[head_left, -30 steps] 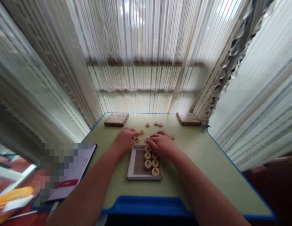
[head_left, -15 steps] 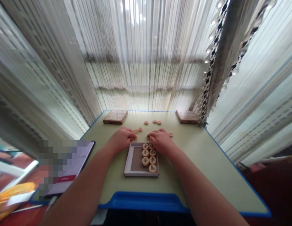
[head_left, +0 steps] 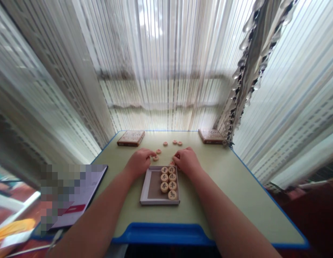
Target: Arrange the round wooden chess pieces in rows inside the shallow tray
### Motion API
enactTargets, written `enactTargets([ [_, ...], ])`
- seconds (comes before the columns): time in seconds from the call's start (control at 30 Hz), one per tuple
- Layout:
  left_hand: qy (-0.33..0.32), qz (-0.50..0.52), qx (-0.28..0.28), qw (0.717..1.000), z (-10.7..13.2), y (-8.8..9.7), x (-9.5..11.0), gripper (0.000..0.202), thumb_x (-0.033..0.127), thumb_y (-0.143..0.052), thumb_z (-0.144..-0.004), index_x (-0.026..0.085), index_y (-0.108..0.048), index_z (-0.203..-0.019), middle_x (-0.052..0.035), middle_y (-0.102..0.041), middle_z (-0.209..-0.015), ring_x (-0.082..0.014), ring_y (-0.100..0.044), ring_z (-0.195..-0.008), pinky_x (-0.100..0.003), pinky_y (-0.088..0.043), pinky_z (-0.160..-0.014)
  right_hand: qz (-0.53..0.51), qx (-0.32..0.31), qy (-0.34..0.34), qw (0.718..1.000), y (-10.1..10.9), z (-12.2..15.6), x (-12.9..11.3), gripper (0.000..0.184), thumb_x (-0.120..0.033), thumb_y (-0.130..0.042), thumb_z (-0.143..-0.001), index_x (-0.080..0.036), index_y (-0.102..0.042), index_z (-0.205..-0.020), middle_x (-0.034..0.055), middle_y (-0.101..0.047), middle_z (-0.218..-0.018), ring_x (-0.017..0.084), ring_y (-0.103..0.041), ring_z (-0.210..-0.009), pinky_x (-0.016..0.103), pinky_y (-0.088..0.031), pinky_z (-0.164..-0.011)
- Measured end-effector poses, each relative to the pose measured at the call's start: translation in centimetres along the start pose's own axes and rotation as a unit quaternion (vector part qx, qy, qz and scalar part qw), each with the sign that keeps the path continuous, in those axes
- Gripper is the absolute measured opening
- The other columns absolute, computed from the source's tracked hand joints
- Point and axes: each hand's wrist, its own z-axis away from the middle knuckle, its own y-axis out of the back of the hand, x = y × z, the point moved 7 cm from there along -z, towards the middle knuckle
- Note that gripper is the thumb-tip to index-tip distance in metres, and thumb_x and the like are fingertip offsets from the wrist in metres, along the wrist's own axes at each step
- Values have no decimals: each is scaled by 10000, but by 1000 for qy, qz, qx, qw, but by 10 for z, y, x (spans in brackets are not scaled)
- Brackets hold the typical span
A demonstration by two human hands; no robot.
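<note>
A shallow open box stands in front of me, holding several round wooden Chinese chess pieces with black characters, lined up in two columns along its right side. My left hand is just beyond the box's far left corner, fingers reaching toward a red-marked chess piece at their tips; it grips nothing visible. Past the far right corner, my right hand has its fingers bent and closed at a red-marked chess piece near the box's rim. Its palm side is hidden.
Loose chess pieces lie farther back, one of them near the middle. Two flat boxes sit at the back corners, left and right. A tablet lies at the left edge of the blue-rimmed table. Curtains hang behind.
The right fingers have drawn in nearer the box, with a red-marked piece at their tips. My left hand has pulled back slightly, showing more of the piece beside it. The view has tilted a little.
</note>
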Motion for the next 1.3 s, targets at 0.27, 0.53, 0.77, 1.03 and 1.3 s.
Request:
enactTargets([
  [0.27, -9, 16, 61, 998, 4, 10, 12, 267, 105, -463, -712, 162, -629, -914, -48, -650, -855, -171, -566, -826, -309, -442, -784, -32, 92, -4, 995, 17, 5, -5, 188, -311, -541, -731, -193, -639, -839, 64, -652, -790, 202, -513, -828, 280, -371, -696],
  [0.53, -56, 70, 87, 992, 6, 16, 33, 283, 312, -574, -737, 181, -626, -983, -53, -660, -866, -172, -568, -820, -308, -434, -769, -280, 93, 59, 954, 25, 12, -21, 234, -408, -592, -697, -177, -585, -725, 30, -628, -705, 128, -562, -636, 254, -426, -606],
  [0.77, -73, 137, 91, 984, 11, 16, 49, 239, 351, -567, -751, 190, -656, -904, -37, -668, -813, -130, -581, -696, -249, -447, -668, -403, 55, 84, 910, 27, 18, -30, 258, -401, -641, -656, -162, -592, -738, 35, -626, -728, 128, -584, -663, 264, -464, -618],
  [1.03, -63, 149, 130, 978, 14, 24, 49, 244, 376, -577, -740, 178, -645, -866, -29, -657, -765, -128, -572, -677, -251, -448, -650, -477, 24, 77, 875, 29, 20, -34, 244, -391, -633, -671, -169, -630, -774, 40, -633, -775, 133, -575, -725, 281, -450, -675],
  [1.3, -76, 127, 161, 976, 17, 29, 52, 241, 322, -602, -724, 188, -627, -922, -31, -648, -773, -139, -573, -718, -266, -461, -666, -585, -51, 11, 809, 11, 19, -30, 258, -335, -688, -613, -162, -617, -791, 9, -603, -712, 86, -515, -583, 239, -415, -551],
])
